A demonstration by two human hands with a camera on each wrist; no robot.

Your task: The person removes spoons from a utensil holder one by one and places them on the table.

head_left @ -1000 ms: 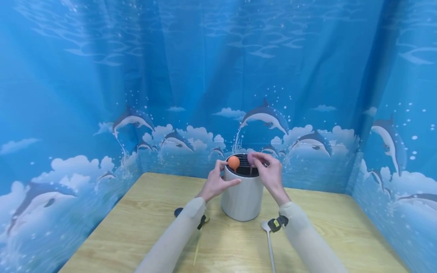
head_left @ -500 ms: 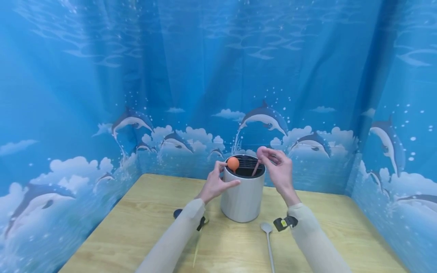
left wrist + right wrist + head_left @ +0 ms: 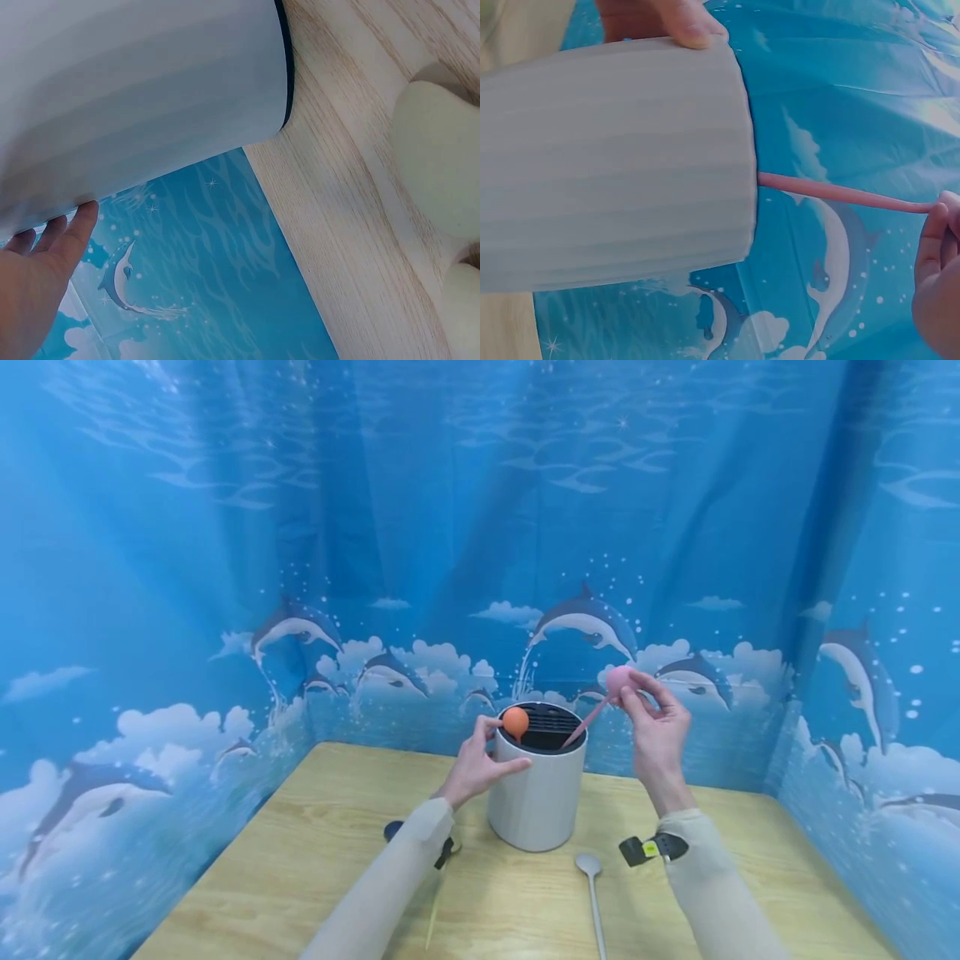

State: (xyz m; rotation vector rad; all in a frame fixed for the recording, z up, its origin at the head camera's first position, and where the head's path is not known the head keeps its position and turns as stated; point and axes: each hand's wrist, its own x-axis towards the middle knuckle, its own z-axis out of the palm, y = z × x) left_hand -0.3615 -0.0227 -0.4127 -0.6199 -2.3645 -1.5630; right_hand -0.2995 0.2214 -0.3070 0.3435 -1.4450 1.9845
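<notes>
A white ribbed utensil holder [image 3: 536,802] with a black slotted top stands on the table. My right hand [image 3: 662,735] pinches a pink spoon [image 3: 618,681] by its rounded head, off to the right of the holder. The spoon's pink handle [image 3: 840,193] slants down past the rim, its lower end hidden inside. My left hand [image 3: 474,768] steadies the holder's left side, thumb across the front and fingers spread along the wall, as its fingertips [image 3: 86,214] show in the left wrist view. Beside those fingers an orange spoon [image 3: 516,722] stands in the holder, head up.
A grey spoon [image 3: 591,877] lies on the wooden table [image 3: 517,910] in front of the holder. Left of it, partly under my left sleeve, are a dark spoon head [image 3: 392,831] and a thin yellowish handle [image 3: 432,914]. A blue dolphin-print curtain [image 3: 420,527] surrounds the table.
My right hand has moved right and slightly up with the pink spoon, drawing part of its handle out of the holder and tilting it. The left hand keeps its place.
</notes>
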